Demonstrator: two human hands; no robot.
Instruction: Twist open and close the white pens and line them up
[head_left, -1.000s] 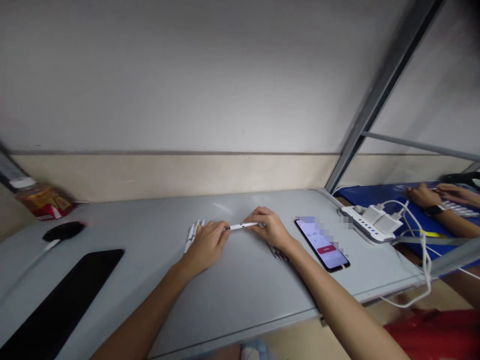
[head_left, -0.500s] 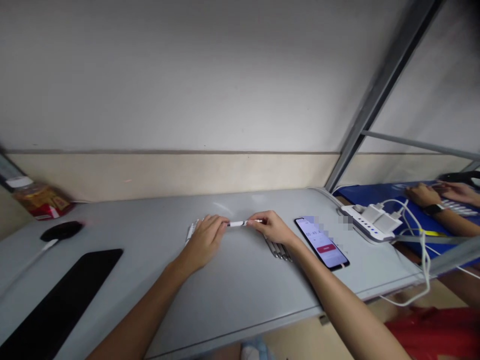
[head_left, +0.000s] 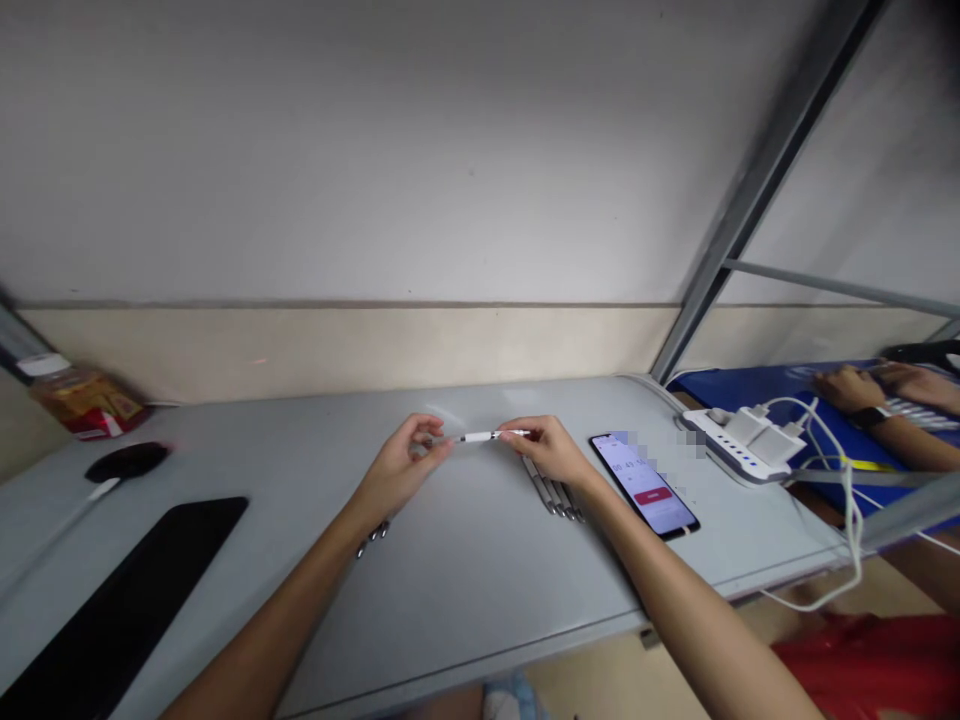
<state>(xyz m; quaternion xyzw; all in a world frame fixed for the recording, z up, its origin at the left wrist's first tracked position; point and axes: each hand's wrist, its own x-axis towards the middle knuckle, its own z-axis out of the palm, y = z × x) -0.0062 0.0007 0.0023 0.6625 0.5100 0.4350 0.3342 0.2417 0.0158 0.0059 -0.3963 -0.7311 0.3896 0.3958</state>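
Note:
A white pen with dark bands lies level between my two hands, just above the grey desk. My right hand pinches its right end between thumb and fingers. At the other end, the thumb and fingertips of my left hand close on the thin tip, with the remaining fingers curled loosely. Several pens rest side by side beneath my right hand, their silver ends toward me. More pen ends peek out from under my left wrist; the rest of them is hidden.
Right of my hands lies a lit phone, then a white power strip with plugs and cables. A dark mat, a black mouse-like object and a jar are at left. A co-worker's hands show beyond the metal frame.
My left hand has turned over, its palm side and curled fingers now showing, and pen ends have come into view by its wrist. My right hand still grips the pen.

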